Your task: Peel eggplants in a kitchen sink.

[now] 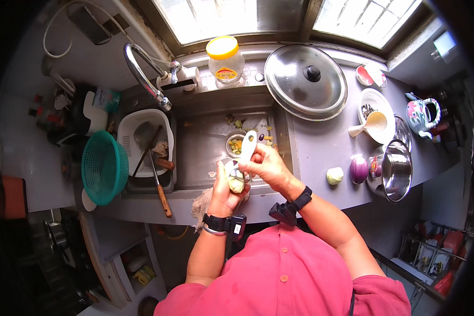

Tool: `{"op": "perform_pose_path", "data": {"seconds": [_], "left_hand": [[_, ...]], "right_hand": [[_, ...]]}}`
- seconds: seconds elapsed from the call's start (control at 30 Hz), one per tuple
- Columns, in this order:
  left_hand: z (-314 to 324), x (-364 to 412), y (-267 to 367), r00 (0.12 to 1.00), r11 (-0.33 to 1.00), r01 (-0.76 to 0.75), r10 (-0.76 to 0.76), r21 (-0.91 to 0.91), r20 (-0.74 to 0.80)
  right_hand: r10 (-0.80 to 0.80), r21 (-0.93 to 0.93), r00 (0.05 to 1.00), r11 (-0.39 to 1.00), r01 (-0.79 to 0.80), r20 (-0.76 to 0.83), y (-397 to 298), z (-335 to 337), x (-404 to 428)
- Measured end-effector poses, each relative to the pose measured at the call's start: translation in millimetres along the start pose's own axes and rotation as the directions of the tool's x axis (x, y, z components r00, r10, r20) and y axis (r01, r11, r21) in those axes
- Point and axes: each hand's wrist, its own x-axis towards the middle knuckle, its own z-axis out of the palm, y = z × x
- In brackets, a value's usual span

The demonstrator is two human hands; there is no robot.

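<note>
My left hand [224, 193] holds a pale green vegetable [236, 185] over the front of the steel sink [201, 142]; a dark patch shows near its top. In my right hand [270, 166] is a white-handled peeler [248, 146], its head against the vegetable. My fingers partly hide both. Peelings and scraps [237, 123] lie on the sink floor and in the drain [235, 145]. On the counter to the right sit a pale peeled vegetable [335, 175] and a glossy purple round one [358, 170].
A steel pot [395, 172] lies tipped at right, near a white bowl [379, 100] with a ladle [373, 122]. Behind stand a pot lid [306, 94] and yellow-capped jar [226, 59]. The faucet [142, 75], white basket [128, 148] of utensils and green colander [102, 170] are left.
</note>
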Motion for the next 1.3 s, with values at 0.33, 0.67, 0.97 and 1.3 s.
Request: {"op": "perform_pose_path", "data": {"seconds": [0.33,0.67,0.97,1.3], "left_hand": [[19,-17,0,0.995,0.984,-0.032,0.014,0.176,0.104],[11,1,-1,0.998,0.996,0.019,-0.024,-0.086,-0.061],[18,-21,0,0.986,0.994,0.112,-0.113,0.010,0.123],[1,-9,-7,0.985,0.924,-0.172,0.167,0.340,0.044]], "right_hand": [[0.127,-0.034,0.857,0.986,-0.166,-0.499,19,-57,22],[0.000,0.101,0.999,0.995,0.005,-0.051,-6,11,-15],[0.013,-0.168,0.812,0.976,-0.136,-0.583,23,-60,21],[0.051,0.046,0.985,0.998,-0.044,-0.163,-6,-6,-2]]}}
